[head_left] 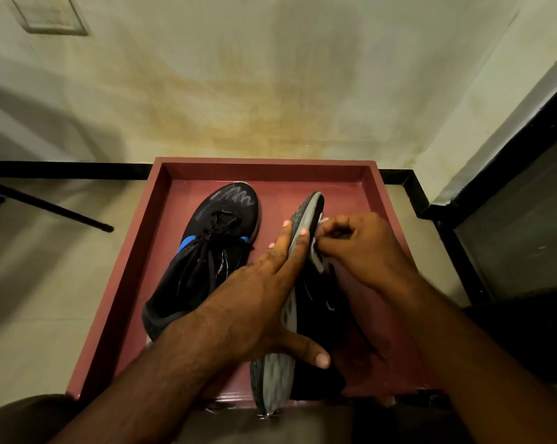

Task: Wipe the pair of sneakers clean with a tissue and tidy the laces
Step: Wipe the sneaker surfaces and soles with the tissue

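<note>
Two black sneakers lie in a dark red tray. The left sneaker rests upright with a blue band and loose black laces. The right sneaker is tipped on its side, grey sole facing left. My left hand lies flat against that sole, fingers reaching toward the toe, thumb on the heel part. My right hand is bunched around a small white tissue, pressed to the sole's edge near the toe.
The tray sits on a pale tiled floor against a stained cream wall. A black skirting strip runs behind it, and a dark tripod leg lies at the left. A black-framed panel stands at the right.
</note>
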